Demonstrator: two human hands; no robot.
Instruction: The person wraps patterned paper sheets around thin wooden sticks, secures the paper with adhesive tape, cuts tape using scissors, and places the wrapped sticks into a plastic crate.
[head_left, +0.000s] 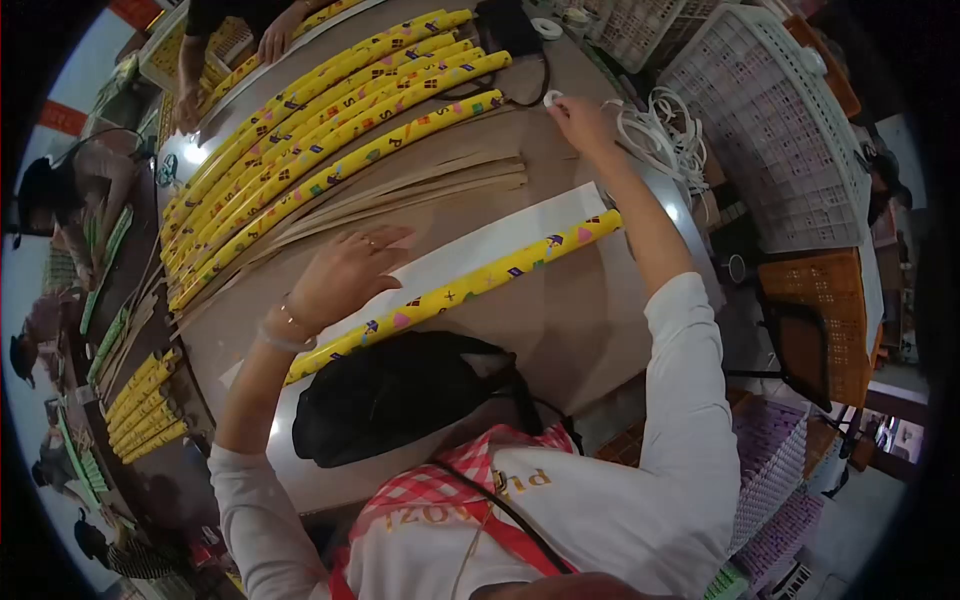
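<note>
My left hand [345,272] hovers over the left part of a white paper sheet [530,222], its fingers stretched out and holding nothing. Along that sheet lies a roll of yellow patterned wrapping paper [470,288], close below the left fingers. My right hand [582,124] reaches to the far right of the table, its fingertips closed on a small white ring-shaped roll of tape [552,97]. Left of it are the ends of several finished yellow rolls [400,122], laid side by side.
Brown paper strips [420,195] lie mid-table. A black bag [400,395] rests at the near edge. A coiled white strap [665,135] and plastic crates [765,120] are at right. Another person's hand [278,38] works at the far side. More yellow rolls [145,410] lie left.
</note>
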